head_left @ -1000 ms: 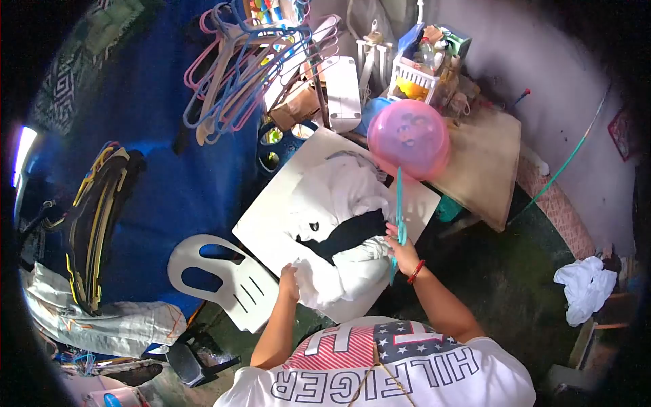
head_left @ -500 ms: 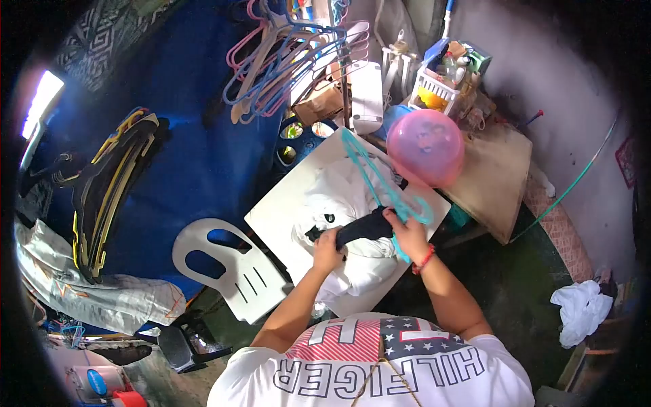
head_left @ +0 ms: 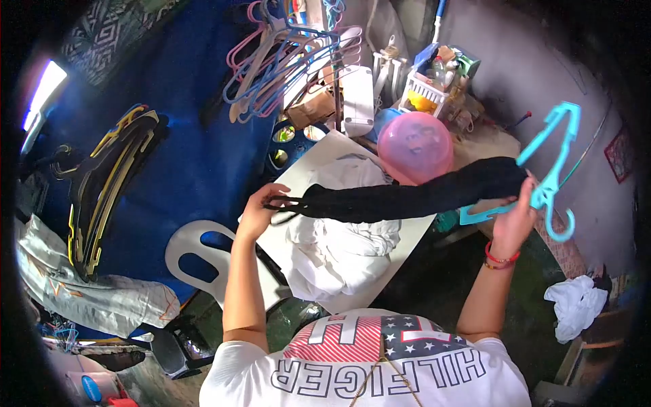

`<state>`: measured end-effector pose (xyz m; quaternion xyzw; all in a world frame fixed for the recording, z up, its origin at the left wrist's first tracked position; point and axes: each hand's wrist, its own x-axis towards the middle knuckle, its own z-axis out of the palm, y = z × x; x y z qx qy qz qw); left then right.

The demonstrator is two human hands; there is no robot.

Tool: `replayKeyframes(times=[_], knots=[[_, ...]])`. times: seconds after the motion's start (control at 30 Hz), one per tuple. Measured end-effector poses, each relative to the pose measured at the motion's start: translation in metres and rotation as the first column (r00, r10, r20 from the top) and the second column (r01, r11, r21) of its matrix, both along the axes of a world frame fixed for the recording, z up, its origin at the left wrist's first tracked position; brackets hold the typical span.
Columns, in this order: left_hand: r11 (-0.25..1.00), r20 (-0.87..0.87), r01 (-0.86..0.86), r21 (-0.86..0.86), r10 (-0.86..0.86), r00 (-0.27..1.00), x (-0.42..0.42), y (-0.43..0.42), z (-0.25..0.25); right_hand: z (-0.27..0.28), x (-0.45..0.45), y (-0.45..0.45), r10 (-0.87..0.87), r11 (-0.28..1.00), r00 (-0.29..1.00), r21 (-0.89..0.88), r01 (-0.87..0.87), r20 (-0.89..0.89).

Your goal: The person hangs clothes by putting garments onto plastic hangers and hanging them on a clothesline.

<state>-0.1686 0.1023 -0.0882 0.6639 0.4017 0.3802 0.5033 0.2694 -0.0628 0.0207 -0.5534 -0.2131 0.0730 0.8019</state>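
Note:
A long black strappy garment [head_left: 400,202] is stretched sideways in the air over a pile of white clothes [head_left: 339,251]. At its left end, my left hand [head_left: 255,211] is closed on the thin straps. The bunched right end sits in my right hand [head_left: 514,220], which also grips a turquoise clothes hanger [head_left: 548,193]. The hanger tilts up to the right, its hook pointing down, and the garment's end overlaps part of it. Below lies the white tabletop [head_left: 380,295] carrying the clothes.
A pink balloon-like ball [head_left: 415,148] is just beyond the table. Many hangers [head_left: 285,64] hang at the back, and black and yellow hangers [head_left: 112,190] at left. A white plastic chair [head_left: 186,264] stands left of the table; a white cloth [head_left: 575,305] lies far right.
My hands have moved apart, pulling the bunched black garment out to its length. My right hand has carried the turquoise hanger right, off the white clothes.

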Motion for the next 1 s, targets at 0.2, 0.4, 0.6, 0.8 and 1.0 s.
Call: replayKeyframes(times=[0.2,0.4,0.6,0.8,1.0], knots=[[0.983,0.074,0.075,-0.165,-0.064,0.995,0.008,-0.019,0.012,-0.07,-0.007,0.014,0.466,0.877,0.88,-0.081,-0.473,-0.093],[0.993,-0.115,0.052,0.108,-0.039,0.993,0.049,-0.009,0.003,-0.086,-0.063,0.003,0.803,0.539,0.544,-0.095,-0.837,-0.243],[0.631,-0.681,0.612,0.476,-0.176,0.711,0.083,-0.044,-0.111,-0.07,-0.068,-0.026,0.88,0.301,0.378,-0.278,-0.912,-0.287],[0.821,-0.749,0.516,0.243,-0.179,0.638,0.106,-0.026,-0.132,-0.073,-0.053,-0.06,0.864,0.119,0.245,-0.293,-0.949,-0.441],[0.829,-0.44,0.555,0.075,-0.472,0.764,0.111,0.012,-0.087,-0.073,-0.041,-0.095,0.862,0.088,0.238,-0.331,-0.939,-0.448]])
